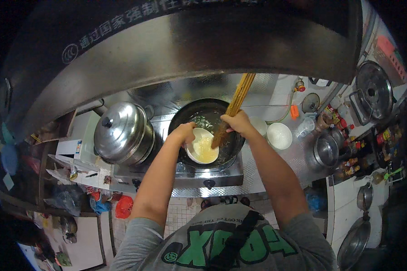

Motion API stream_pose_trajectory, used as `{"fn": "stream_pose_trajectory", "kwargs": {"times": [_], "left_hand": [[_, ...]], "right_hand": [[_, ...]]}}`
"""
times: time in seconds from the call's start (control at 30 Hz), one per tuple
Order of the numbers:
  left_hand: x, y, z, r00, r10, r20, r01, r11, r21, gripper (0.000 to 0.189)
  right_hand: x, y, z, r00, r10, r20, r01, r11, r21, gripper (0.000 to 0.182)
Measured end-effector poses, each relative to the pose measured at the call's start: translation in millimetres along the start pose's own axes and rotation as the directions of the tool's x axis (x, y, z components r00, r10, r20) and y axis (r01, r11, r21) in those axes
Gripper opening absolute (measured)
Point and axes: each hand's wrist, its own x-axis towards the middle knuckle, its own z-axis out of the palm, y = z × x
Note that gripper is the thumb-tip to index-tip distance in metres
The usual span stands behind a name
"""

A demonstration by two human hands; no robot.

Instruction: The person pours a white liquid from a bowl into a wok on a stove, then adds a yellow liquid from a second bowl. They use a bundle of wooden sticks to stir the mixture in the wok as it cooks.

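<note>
My left hand (183,134) grips the rim of a white bowl (194,144) that is tilted over a dark wok (232,149). Cloudy yellowish liquid (207,156) lies in the bowl. In my right hand (239,122) is a long bundle of thin bamboo strips, apparently a bamboo wok brush (241,95). Its darker lower end reaches to the bowl's right inner side, while the upper end runs up towards the range hood. Some liquid with bright reflections shows in the wok, which sits on a steel gas stove (190,182).
A lidded steel steamer pot (117,133) stands left of the wok. On the right are a white bowl (279,136), steel basins (326,150) and several condiment bottles. The range hood (203,44) overhangs the stove. A large pot lid (374,89) hangs at the far right.
</note>
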Motion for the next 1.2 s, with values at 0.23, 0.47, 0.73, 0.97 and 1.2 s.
{"fn": "stream_pose_trajectory", "kwargs": {"times": [0.23,0.47,0.73,0.97,1.2], "left_hand": [[43.1,-30.8,21.1,0.985,0.106,-0.137,-0.084,0.984,0.159,0.042],[50.7,-44.2,25.5,0.938,0.056,-0.343,-0.019,0.994,0.11,0.026],[45.3,-36.2,29.1,0.933,0.045,-0.357,0.016,0.986,0.166,0.021],[36.6,-18.0,26.1,0.936,0.112,-0.333,-0.026,0.967,0.253,0.02],[32.6,-12.6,23.2,0.944,0.124,-0.305,-0.014,0.941,0.339,0.02]], "right_hand": [[7.8,-3.0,26.1,0.983,-0.177,0.046,0.169,0.975,0.144,0.033],[1.4,-20.1,-1.7,1.0,-0.027,0.004,0.027,0.992,-0.127,0.036],[5.9,-20.3,17.3,0.947,-0.316,0.067,0.321,0.943,-0.093,0.032],[17.7,0.5,5.5,0.989,-0.108,-0.099,0.117,0.988,0.098,0.039],[16.8,-7.6,-6.2,0.994,0.049,-0.095,-0.063,0.987,-0.146,0.038]]}}
